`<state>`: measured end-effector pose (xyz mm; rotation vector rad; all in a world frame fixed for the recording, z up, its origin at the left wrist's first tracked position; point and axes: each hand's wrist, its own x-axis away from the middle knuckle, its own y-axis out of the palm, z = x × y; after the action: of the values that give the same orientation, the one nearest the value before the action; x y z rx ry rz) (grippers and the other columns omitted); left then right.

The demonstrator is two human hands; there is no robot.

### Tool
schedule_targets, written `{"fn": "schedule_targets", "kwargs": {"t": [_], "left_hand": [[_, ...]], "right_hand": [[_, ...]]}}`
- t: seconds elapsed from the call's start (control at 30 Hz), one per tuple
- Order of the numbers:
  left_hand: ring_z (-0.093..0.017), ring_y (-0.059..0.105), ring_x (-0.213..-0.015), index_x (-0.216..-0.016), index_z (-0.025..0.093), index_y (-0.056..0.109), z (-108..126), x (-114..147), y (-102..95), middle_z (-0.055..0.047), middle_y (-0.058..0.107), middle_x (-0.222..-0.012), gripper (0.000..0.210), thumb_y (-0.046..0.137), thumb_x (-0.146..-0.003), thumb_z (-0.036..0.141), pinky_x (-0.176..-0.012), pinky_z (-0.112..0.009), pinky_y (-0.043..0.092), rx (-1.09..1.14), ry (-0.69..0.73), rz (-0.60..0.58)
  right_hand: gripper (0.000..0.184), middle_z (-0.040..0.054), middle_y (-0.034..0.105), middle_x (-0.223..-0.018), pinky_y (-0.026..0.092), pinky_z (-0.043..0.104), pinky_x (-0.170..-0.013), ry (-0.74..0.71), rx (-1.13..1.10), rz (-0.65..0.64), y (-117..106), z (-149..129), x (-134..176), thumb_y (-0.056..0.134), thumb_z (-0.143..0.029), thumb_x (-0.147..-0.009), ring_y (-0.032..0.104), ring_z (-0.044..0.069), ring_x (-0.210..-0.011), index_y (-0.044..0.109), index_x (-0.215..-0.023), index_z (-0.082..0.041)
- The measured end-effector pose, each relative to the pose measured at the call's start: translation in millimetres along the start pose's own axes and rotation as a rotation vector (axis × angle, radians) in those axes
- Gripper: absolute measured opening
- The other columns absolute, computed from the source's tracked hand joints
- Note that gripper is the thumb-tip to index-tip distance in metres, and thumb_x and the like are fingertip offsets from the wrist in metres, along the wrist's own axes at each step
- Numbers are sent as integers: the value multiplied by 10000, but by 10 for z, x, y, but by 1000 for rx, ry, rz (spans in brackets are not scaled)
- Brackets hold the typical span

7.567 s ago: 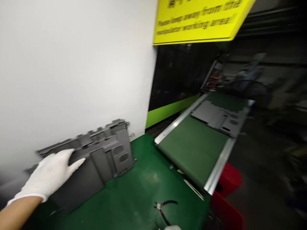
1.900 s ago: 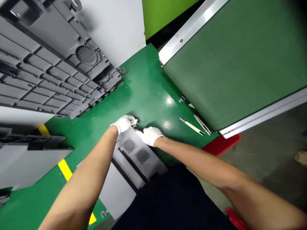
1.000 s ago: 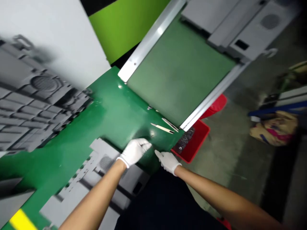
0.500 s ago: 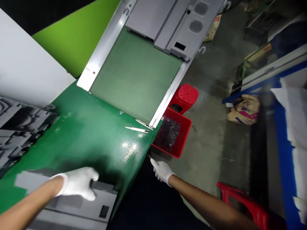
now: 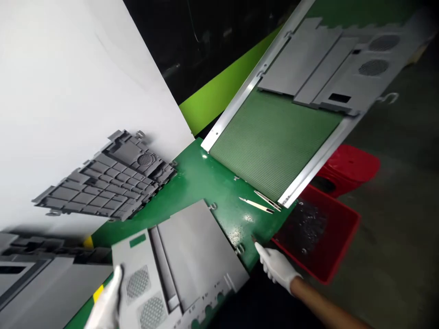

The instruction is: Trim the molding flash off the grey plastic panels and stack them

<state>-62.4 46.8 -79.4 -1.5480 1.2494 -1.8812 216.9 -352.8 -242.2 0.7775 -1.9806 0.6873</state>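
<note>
While the left hand [image 5: 104, 304] grips a grey panel [image 5: 202, 256] by its edge at the lower left, thumb along the near face and fingers mostly out of sight, that panel stands tilted across the lower middle of the frame, its two round-cornered grilles closest to the glove. Whether its far end rests on the green table [image 5: 195, 178], I can't tell. Over at the lower right, the right hand [image 5: 276, 265] is curled nearly closed around a dark-tipped object [image 5: 254, 238] (only the tip pokes out, too small to name). Just above it on the table lie a pale-handled knife [image 5: 256, 204] and, beside that, a slender metal tool [image 5: 267, 200]. At centre left, a ribbed panel [image 5: 109, 183] leans against the white wall [image 5: 68, 68]; more grey parts [image 5: 44, 288] stand at the lower left. Toward the upper right, another panel [image 5: 329, 68] lies on the conveyor belt [image 5: 274, 141], with a red stool [image 5: 356, 164] and a red bin [image 5: 343, 233] of small dark bits below it.
</note>
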Motion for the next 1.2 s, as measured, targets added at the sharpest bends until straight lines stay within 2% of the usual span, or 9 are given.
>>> {"fn": "schedule_targets", "kwargs": {"t": [0.13,0.2,0.27,0.3,0.37,0.5,0.6,0.73,1.2], "left_hand": [[-344,687,-1133,-1030,331,823,-131,134,1060,-69,787,-1056,497,514,-769,620,-948,-357,581,13,-261,-139],[-400,691,-1104,-1102,210,806,87,167,1242,-178,764,-1094,593,480,-798,601,-905,-421,606,-41,-351,-79],[-452,659,-1141,-1296,99,683,528,156,1182,-269,685,-1236,723,430,-844,604,-871,-523,603,-67,-355,157],[-456,624,-1193,-1366,88,613,822,133,1106,-279,632,-1319,740,397,-877,600,-889,-553,582,-65,-247,283],[-361,557,-1304,-1303,154,639,1499,54,967,-195,626,-1360,626,299,-963,555,-1071,-478,481,24,251,358],[-282,612,-1178,-1184,232,685,2760,-210,1017,-108,690,-1265,540,312,-998,575,-1110,-398,382,-17,988,-74],[-269,651,-992,-947,238,735,3256,-410,1252,-79,754,-1019,538,364,-969,627,-1058,-420,365,-265,1015,-440],[-213,633,-805,-830,241,725,3368,-545,1442,-19,748,-839,555,386,-945,666,-990,-410,358,-344,888,-579],[-170,575,-760,-804,246,681,3344,-511,1471,19,702,-768,552,382,-942,688,-973,-392,294,-292,847,-549]], "right_hand": [[547,89,677,-700,419,308,-618,-255,379,53,-117,-76,90,329,-610,-1004,658,207,-649,564,-684,-234],[562,123,715,-786,423,328,-717,-320,532,86,-194,-57,125,320,-607,-1009,694,248,-802,594,-698,-227],[592,145,736,-844,421,344,-759,-312,624,88,-249,-28,150,310,-638,-1001,703,281,-889,635,-743,-215],[616,155,745,-872,422,349,-766,-301,658,84,-263,-19,157,298,-658,-996,706,291,-912,657,-776,-208],[669,170,756,-938,429,355,-775,-309,725,60,-261,-21,157,256,-684,-993,710,303,-948,689,-841,-198],[758,186,753,-1037,454,373,-794,-340,792,3,-166,-104,86,199,-743,-966,707,322,-998,713,-929,-187],[837,194,748,-1061,475,395,-801,-333,824,-40,-102,-180,-6,150,-793,-933,707,340,-1002,721,-987,-183],[875,192,747,-1073,492,407,-801,-363,845,-77,-126,-226,-107,120,-810,-916,711,344,-990,724,-1038,-189],[849,189,733,-1096,489,430,-814,-456,925,-110,-263,-277,-118,104,-770,-938,696,350,-1014,704,-1062,-182]]}}
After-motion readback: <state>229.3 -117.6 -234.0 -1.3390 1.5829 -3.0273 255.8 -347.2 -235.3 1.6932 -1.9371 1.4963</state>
